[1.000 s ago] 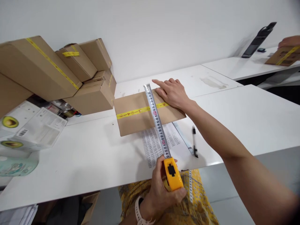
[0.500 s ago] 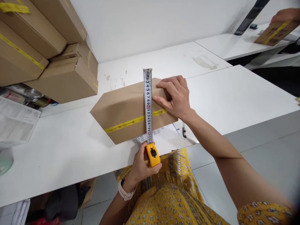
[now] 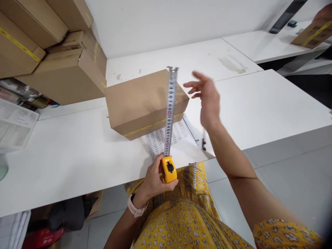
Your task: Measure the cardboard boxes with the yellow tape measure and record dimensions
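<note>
My left hand (image 3: 157, 178) grips a yellow tape measure (image 3: 169, 169) at the front edge of the table. Its blade (image 3: 169, 117) is drawn out and points away from me, passing in front of a brown cardboard box (image 3: 137, 97). Yellow printed tape runs along the box's near side. Raised to the right of the box, my right hand (image 3: 207, 100) is open and holds nothing, its fingers slightly blurred. A printed sheet (image 3: 178, 136) lies partly under the box. Beside that sheet is a pen (image 3: 204, 141).
Stacked cardboard boxes (image 3: 64, 79) fill the back left of the white table (image 3: 64, 148). A clear plastic container (image 3: 17, 124) stands at the left. At the far right another person's hand (image 3: 323, 13) rests on a taped box (image 3: 312, 34).
My right hand has let go of the box and lifted away to the right. The box now sits tipped back, its top more in view. The blade leans further right.
</note>
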A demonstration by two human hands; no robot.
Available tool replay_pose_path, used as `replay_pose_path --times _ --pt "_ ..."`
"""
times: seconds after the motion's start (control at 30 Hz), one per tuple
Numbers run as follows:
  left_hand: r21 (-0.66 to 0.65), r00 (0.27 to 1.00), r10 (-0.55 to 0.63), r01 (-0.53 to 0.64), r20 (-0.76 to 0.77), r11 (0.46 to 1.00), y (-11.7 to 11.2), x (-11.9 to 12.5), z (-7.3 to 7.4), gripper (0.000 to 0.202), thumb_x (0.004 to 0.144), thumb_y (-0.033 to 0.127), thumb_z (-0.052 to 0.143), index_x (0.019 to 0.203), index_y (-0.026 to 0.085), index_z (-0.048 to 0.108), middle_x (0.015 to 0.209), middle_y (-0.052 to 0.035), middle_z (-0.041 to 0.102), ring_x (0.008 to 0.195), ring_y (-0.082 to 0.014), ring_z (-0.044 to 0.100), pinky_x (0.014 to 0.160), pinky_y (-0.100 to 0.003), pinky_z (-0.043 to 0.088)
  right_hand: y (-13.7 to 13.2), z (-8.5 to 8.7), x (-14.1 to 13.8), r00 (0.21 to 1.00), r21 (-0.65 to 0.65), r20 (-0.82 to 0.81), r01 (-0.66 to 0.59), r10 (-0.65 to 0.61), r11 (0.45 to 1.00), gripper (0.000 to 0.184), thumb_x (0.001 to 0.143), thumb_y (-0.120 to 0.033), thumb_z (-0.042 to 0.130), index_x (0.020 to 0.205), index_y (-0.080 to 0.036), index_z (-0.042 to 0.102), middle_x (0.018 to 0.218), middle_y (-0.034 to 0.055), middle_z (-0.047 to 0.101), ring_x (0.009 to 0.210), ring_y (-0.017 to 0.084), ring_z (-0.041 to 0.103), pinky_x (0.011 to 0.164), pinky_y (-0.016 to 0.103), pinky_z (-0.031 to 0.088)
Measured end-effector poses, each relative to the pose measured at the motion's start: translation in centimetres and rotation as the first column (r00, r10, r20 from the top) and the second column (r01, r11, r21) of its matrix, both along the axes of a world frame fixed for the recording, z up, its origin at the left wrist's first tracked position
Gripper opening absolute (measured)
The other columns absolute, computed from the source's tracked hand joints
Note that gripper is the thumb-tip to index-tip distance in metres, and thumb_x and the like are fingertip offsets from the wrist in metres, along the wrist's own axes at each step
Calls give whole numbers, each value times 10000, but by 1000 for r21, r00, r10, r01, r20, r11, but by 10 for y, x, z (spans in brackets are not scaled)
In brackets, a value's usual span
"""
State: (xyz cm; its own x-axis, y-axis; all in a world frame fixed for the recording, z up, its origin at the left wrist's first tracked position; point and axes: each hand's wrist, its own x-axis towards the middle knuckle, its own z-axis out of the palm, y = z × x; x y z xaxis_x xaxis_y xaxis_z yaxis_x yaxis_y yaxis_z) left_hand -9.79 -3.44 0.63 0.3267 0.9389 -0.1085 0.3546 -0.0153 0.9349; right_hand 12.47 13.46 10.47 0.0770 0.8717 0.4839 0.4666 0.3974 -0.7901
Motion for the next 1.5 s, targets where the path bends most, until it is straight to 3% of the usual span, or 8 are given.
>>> replay_pose_path --times 0.23,0.53,0.63,0.73,0.9,1.1,1.27,1.5 --pt "183 964 -233 254 -131 950 -13 2 13 851 708 332 858 1454 215 466 1390 -163 628 1368 -387 564 1199 -601 414 -55 46 33 971 150 -239 27 10 988 240 955 -547 636 1126 -409 735 871 18 704 627 196 653 467 345 426" --pt "330 997 17 8 -73 944 -22 -12 3 1003 777 350 862 1561 263 244 1496 -190 516 1344 -340 604 1079 -498 550 -135 -58 4 984 -209 -82 -173 159 963 301 974 -504 590 1231 -388 695 744 1 745 530 195 649 492 394 561" --pt "387 988 110 -62 -104 920 -13 -24 5 962 797 380 844 1558 251 270 1447 -175 557 1299 -315 631 1062 -475 562 -123 -79 18 986 -235 138 125 -94 964 336 989 -543 525 1146 -313 712 649 1 690 520 181 616 522 363 518" --pt "469 951 238 -123 -195 875 5 -37 14 858 820 344 814 1525 237 336 1411 -152 580 1268 -301 641 1047 -472 569 -96 -92 45 838 -222 412 472 -356 853 415 973 -606 496 1089 -252 679 730 41 707 619 210 634 573 353 466" --pt "543 827 374 -101 -420 834 36 -52 16 636 855 233 747 1427 226 470 1305 -122 627 1195 -303 655 992 -492 589 -65 -112 71 762 -271 623 420 -175 866 462 939 -469 521 1309 -209 617 860 114 736 711 267 645 588 361 424" --pt "680 811 383 25 -443 733 39 -42 7 515 933 222 673 1419 185 506 1420 -180 588 1382 -371 533 1148 -615 459 -80 -93 81 997 -446 45 71 -57 892 377 941 -352 495 1232 -211 689 831 85 749 726 242 698 692 436 546" --pt "743 910 131 230 -393 628 21 18 -5 488 1003 257 595 1460 135 475 1419 -161 639 1421 -299 538 1190 -520 464 -106 -77 66 867 -354 -497 -243 39 903 396 840 -419 752 1192 -248 692 954 69 800 893 254 758 780 431 607" --pt "476 634 35 543 -773 692 17 64 -33 655 1034 326 537 1591 29 360 1678 -197 374 1584 -322 304 1305 -537 267 -96 -109 26 828 -364 -561 -268 20 892 437 988 -649 523 886 -249 663 527 -48 553 472 114 492 554 285 477"
